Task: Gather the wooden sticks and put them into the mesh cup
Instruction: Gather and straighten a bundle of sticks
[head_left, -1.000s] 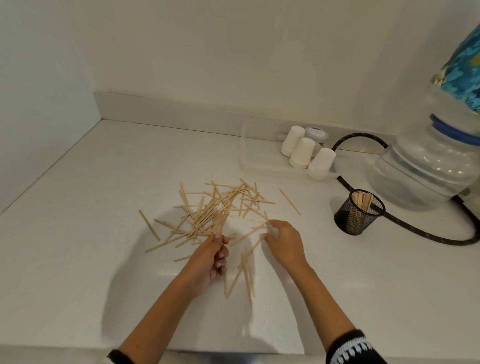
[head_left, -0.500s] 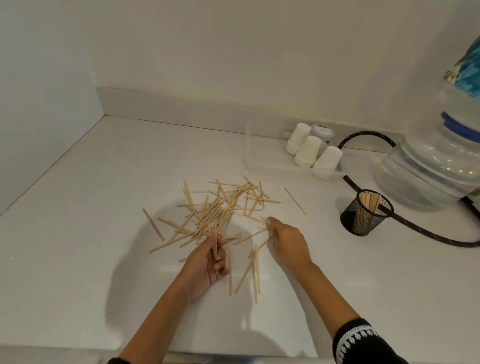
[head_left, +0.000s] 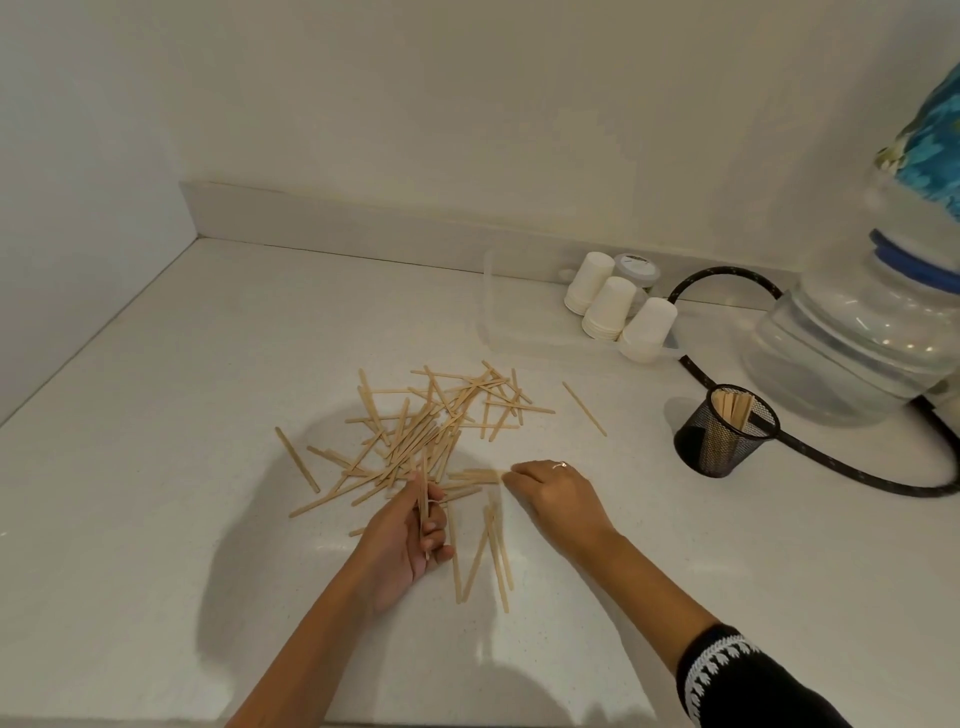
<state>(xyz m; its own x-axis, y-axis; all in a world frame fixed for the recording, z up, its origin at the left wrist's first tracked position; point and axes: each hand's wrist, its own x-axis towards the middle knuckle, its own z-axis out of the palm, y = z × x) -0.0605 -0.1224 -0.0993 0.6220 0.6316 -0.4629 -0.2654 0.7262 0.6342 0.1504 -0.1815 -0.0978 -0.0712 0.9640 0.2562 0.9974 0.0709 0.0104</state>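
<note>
- Sticks (head_left: 431, 426) lie in a loose, crisscrossed heap on the white counter (head_left: 156, 467), with a few strays: one apart to the left, one toward the cup, several side by side near the front between the two hands.
- Left hand (head_left: 410, 540) sits at the heap's near edge, fingers curled round a few sticks held roughly upright.
- Right hand (head_left: 550, 493) rests palm down just right of the heap, fingertips bent onto the ends of some flat-lying sticks; whether it pinches any I cannot tell.
- Cup (head_left: 724, 431), black mesh, stands well right of the heap, a few sticks already upright in it.
- Paper cups (head_left: 613, 312) stand behind, beside a water jug (head_left: 852, 338).
</note>
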